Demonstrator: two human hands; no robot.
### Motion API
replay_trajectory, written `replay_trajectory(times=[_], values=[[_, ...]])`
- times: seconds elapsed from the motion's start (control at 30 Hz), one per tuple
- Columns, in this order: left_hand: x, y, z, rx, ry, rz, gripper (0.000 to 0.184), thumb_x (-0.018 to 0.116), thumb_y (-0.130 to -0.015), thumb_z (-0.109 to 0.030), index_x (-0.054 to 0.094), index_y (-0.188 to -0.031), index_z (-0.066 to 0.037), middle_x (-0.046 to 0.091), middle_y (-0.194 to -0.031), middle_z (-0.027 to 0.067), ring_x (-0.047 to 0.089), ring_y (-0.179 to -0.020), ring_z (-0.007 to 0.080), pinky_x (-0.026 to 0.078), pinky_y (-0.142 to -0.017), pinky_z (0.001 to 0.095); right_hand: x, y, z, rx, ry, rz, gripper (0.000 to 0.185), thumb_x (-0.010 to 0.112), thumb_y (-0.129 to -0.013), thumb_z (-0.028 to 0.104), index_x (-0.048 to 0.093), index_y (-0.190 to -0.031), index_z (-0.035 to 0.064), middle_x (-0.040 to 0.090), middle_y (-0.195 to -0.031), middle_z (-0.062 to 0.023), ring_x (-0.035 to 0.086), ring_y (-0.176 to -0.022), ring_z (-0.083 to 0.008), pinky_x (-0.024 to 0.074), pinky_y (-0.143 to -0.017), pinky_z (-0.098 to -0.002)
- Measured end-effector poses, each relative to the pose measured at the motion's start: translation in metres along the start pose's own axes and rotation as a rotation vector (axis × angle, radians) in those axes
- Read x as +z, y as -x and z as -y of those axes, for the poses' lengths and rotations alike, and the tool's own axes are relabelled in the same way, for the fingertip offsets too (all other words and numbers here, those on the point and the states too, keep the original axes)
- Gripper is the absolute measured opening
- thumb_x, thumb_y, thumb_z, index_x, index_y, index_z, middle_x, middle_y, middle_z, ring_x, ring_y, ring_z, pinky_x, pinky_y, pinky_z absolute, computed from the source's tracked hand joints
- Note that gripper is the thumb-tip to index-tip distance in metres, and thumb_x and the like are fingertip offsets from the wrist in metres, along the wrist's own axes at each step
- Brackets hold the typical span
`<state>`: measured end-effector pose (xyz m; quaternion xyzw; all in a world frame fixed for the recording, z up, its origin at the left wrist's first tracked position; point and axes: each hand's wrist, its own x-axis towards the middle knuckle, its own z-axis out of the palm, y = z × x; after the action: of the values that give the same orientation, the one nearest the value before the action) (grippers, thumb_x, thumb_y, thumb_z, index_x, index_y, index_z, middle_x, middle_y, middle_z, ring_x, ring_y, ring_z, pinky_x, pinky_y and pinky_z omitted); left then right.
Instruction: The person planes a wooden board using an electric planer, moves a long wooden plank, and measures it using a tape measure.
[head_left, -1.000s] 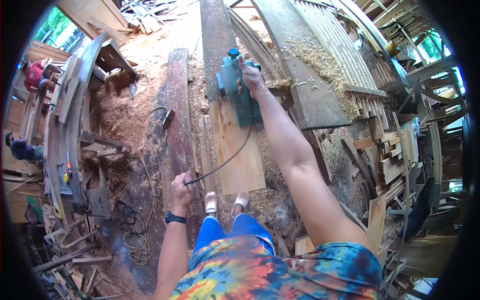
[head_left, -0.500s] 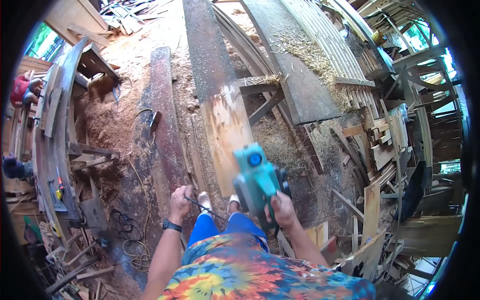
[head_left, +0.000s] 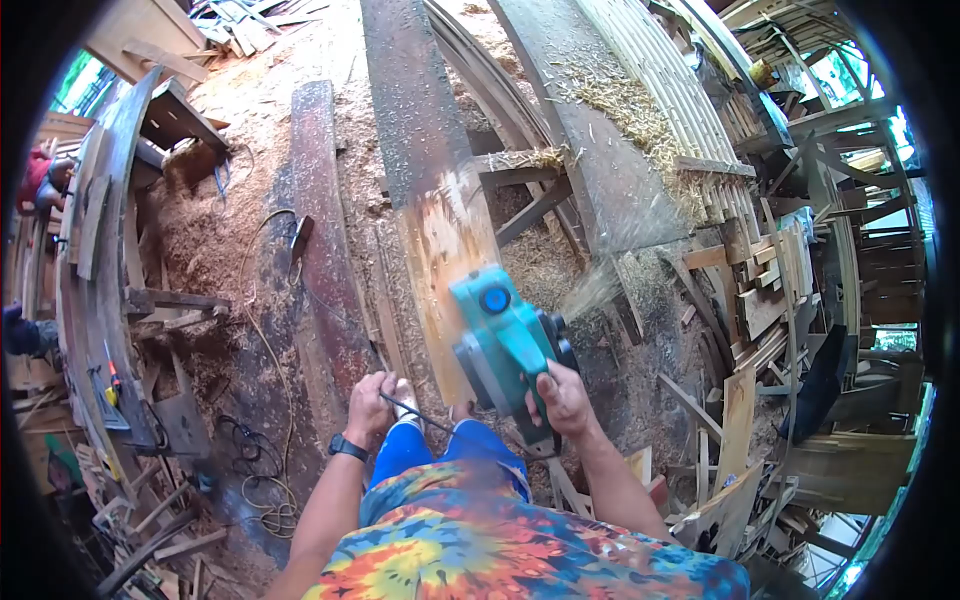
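Observation:
My right hand [head_left: 562,399] grips the rear handle of a teal electric planer [head_left: 508,345]. The planer is at the near end of a long wooden plank [head_left: 432,290], over its right edge; whether its sole touches the wood I cannot tell. Pale, freshly planed wood shows on the near stretch, while the far part is dark and rough. Chips spray from the planer's right side. My left hand [head_left: 371,403] is closed around the black power cord [head_left: 428,424], left of the plank's near end. The cord runs across my legs to the planer.
A reddish-brown board [head_left: 320,200] lies to the left among sawdust. A wide dark board [head_left: 600,160] with shavings stands at the right, beside stacked slats [head_left: 660,80]. Scrap wood [head_left: 765,310] crowds the right. A yellowish cable [head_left: 270,345] winds across the left floor. Another person [head_left: 42,182] is at far left.
The planer has moved slightly, its front going up and left over the plank. A spray of chips now leaves its right side. My left hand still holds the cord.

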<state>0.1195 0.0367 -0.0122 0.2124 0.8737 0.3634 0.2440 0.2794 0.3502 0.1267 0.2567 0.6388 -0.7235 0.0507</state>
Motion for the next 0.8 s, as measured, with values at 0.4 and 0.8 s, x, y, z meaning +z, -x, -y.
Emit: replay_trajectory(times=[0.4,0.8], values=[[-0.003,-0.027,0.026,-0.089,0.269,-0.325,0.043,0.051,-0.108,-0.036,0.069,-0.091,-0.001,0.065,-0.070,0.0026,0.060,-0.063,0.0111,0.047,-0.056,0.0291,0.003,-0.252,0.118,-0.122,-0.021,-0.026,0.058,0.056,-0.102,0.058,0.062,-0.087,0.0020,0.060,-0.061,-0.0055,0.055,-0.043,-0.0138,0.0444,-0.040,-0.0304],[0.036,0.065,-0.024,0.073,0.097,-0.249,0.014,0.070,-0.088,-0.011,0.075,-0.087,0.001,0.074,-0.083,0.0193,0.071,-0.078,0.0324,0.054,-0.072,0.0408,-0.008,-0.225,0.099,-0.426,0.093,-0.110,0.040,0.082,-0.087,0.030,0.069,-0.112,0.0027,0.069,-0.073,-0.0052,0.059,-0.051,-0.0101,0.0472,-0.045,-0.0290]])
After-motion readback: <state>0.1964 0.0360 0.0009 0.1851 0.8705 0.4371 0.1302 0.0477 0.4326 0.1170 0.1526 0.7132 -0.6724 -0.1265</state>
